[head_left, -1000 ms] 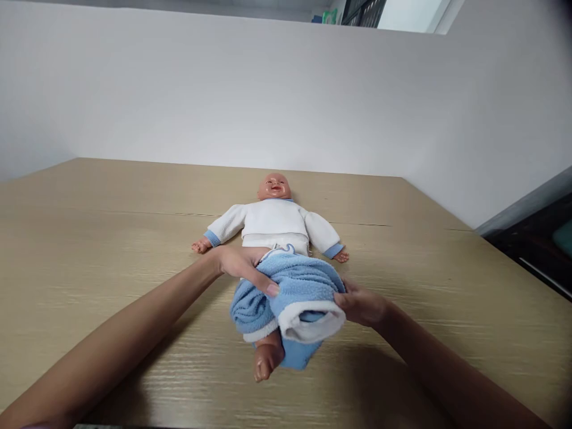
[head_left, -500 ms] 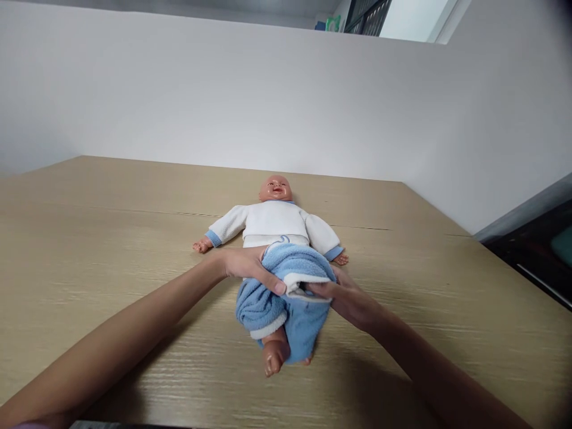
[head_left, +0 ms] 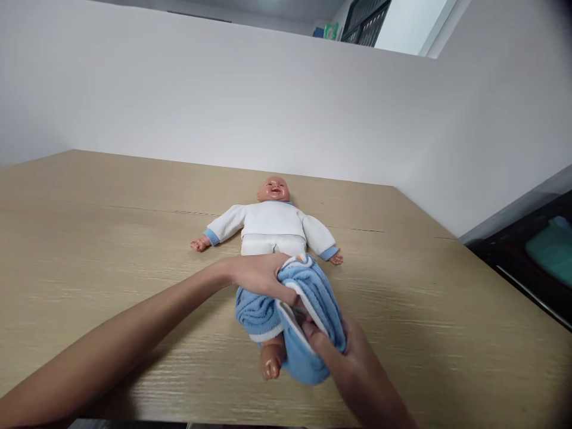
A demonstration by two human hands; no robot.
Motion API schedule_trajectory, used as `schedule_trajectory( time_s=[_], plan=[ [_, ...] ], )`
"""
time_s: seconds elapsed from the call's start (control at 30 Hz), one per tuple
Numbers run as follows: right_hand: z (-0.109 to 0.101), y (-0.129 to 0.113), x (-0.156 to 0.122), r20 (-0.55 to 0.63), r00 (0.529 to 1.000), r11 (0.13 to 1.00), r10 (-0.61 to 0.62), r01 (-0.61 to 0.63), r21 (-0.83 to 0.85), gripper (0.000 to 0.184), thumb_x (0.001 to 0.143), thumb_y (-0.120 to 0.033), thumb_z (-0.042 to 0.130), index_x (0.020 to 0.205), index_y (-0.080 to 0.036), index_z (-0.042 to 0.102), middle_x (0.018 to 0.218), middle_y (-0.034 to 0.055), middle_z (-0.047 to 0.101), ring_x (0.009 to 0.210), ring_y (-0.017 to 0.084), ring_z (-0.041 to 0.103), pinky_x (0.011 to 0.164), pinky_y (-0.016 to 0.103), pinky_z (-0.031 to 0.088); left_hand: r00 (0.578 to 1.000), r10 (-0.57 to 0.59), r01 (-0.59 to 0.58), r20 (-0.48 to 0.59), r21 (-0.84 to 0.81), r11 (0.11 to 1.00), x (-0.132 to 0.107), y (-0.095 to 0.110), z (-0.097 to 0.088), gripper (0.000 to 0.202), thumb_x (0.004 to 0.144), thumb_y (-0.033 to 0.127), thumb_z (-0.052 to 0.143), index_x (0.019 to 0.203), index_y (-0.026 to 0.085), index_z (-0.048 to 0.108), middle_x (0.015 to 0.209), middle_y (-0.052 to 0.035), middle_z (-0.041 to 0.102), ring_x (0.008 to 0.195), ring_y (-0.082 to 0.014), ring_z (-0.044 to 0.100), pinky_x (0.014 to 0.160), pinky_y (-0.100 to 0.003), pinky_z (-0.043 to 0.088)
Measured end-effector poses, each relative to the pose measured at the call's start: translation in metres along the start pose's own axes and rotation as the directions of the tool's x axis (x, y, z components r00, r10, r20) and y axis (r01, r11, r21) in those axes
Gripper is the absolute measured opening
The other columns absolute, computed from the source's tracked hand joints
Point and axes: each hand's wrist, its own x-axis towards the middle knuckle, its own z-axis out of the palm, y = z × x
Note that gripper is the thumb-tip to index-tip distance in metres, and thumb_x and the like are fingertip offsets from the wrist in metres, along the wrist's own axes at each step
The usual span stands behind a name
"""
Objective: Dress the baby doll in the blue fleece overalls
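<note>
A baby doll (head_left: 273, 221) lies on its back on the wooden table, head toward the wall, in a white top with blue cuffs. Blue trousers (head_left: 257, 310) with white trim are bunched around its legs. One bare foot (head_left: 270, 360) sticks out of the leg on the left; the other foot is hidden under the cloth. My left hand (head_left: 266, 277) grips the trousers' gathered cloth, its thumb at the white-edged opening. From the right, my right hand (head_left: 342, 348) grips the same trouser leg, thumb inside the opening and fingers behind the cloth.
The wooden table (head_left: 111, 238) stretches around the doll to a white wall (head_left: 223, 101) behind it. At the right, beyond the table's edge, is a dark object (head_left: 500, 253) with green cloth (head_left: 554, 250) on it.
The bunched trouser leg has come down toward the foot, hiding it and showing more of the white lower belly. My right hand has moved lower and nearer; the opening is spread wider.
</note>
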Motion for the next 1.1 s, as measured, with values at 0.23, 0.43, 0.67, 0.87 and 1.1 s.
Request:
schedule_trajectory(
  time_s=[0.23, 0.43, 0.67, 0.87, 1.1],
  plan=[
    [0.026, 0.047, -0.030, -0.316, 0.945, 0.989, -0.088, 0.044, -0.143, 0.068, 0.090, -0.063, 0.069, 0.142, -0.019, 0.063, 0.136, 0.0192, 0.074, 0.134, 0.042, 0.065, 0.115, 0.048, 0.052, 0.971, -0.230, 0.236, -0.071, 0.471, 0.850, -0.012, 0.021, 0.019, 0.052, 0.082, 0.049, 0.073, 0.123, 0.019, 0.066, 0.110, -0.0099, 0.077, 0.097, -0.0310, 0.073, 0.078, -0.036, 0.052],
    [0.015, 0.073, -0.026, -0.372, 0.897, 0.915, -0.239, 0.080, -0.396, 0.046, 0.086, -0.042, 0.065, 0.127, -0.020, 0.067, 0.138, 0.0203, 0.070, 0.125, 0.043, 0.067, 0.107, 0.054, 0.054, 0.962, -0.249, 0.250, -0.115, 0.740, 0.624, -0.013, 0.014, 0.037, 0.078, 0.083, 0.047, 0.076, 0.149, 0.014, 0.050, 0.121, -0.0212, 0.075, 0.110, -0.0411, 0.072, 0.082, -0.040, 0.053],
    [0.022, 0.078, -0.023, -0.306, 0.935, 0.958, -0.177, 0.093, -0.271, 0.052, 0.086, -0.040, 0.061, 0.135, -0.022, 0.066, 0.135, 0.0146, 0.072, 0.130, 0.037, 0.067, 0.111, 0.047, 0.054, 0.955, -0.260, 0.273, -0.142, 0.760, 0.590, -0.015, 0.014, 0.042, 0.090, 0.080, 0.050, 0.079, 0.156, 0.016, 0.043, 0.110, -0.0187, 0.077, 0.101, -0.0424, 0.074, 0.075, -0.039, 0.052],
    [0.028, 0.084, -0.024, -0.271, 0.962, 0.999, -0.032, 0.042, 0.032, 0.064, 0.089, -0.039, 0.066, 0.149, -0.021, 0.059, 0.154, 0.0141, 0.064, 0.149, 0.034, 0.056, 0.126, 0.045, 0.046, 0.960, -0.275, 0.239, -0.049, 0.656, 0.716, -0.014, 0.017, 0.031, 0.084, 0.075, 0.046, 0.084, 0.144, 0.019, 0.045, 0.105, -0.0104, 0.074, 0.096, -0.0349, 0.072, 0.071, -0.033, 0.046],
    [0.028, 0.078, -0.017, -0.254, 0.967, 0.944, -0.001, 0.084, 0.318, 0.049, 0.086, -0.036, 0.080, 0.131, -0.025, 0.064, 0.134, 0.0129, 0.077, 0.124, 0.034, 0.074, 0.102, 0.040, 0.064, 0.995, -0.091, 0.095, -0.041, 0.110, 0.989, -0.019, 0.005, 0.027, 0.073, 0.071, 0.028, 0.089, 0.126, 0.025, 0.041, 0.110, -0.0016, 0.067, 0.095, -0.0228, 0.065, 0.082, -0.032, 0.049]
  ],
)
